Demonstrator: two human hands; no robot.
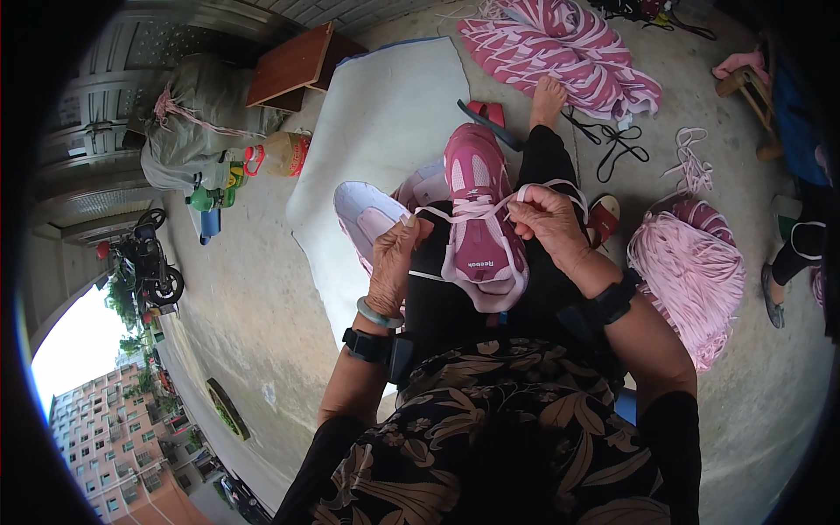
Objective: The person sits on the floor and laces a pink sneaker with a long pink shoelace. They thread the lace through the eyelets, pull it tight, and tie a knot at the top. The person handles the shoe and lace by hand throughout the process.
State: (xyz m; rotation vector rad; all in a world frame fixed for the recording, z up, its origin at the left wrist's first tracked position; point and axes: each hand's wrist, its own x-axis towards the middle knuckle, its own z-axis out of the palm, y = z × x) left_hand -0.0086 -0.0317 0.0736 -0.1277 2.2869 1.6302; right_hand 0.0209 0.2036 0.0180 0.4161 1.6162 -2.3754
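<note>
Both forearms (652, 346) reach forward; the left hand (394, 252) seems pinched closed, while the right hand (548, 219) (slightly farther forward) curls inward.

On your L: parked motorbike (149, 261), plastic jug (285, 154) w/ red handle near green bottle (203, 199); pinkish multi-storey bldg (114, 429) beyond. Farther fwd, brown boxy wood piece (291, 66).

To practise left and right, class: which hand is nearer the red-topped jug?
Left. The left hand is left of the laced shoe, with the jug ahead and leftward on the floor; the right hand is right of the shoe, farther away.
</note>
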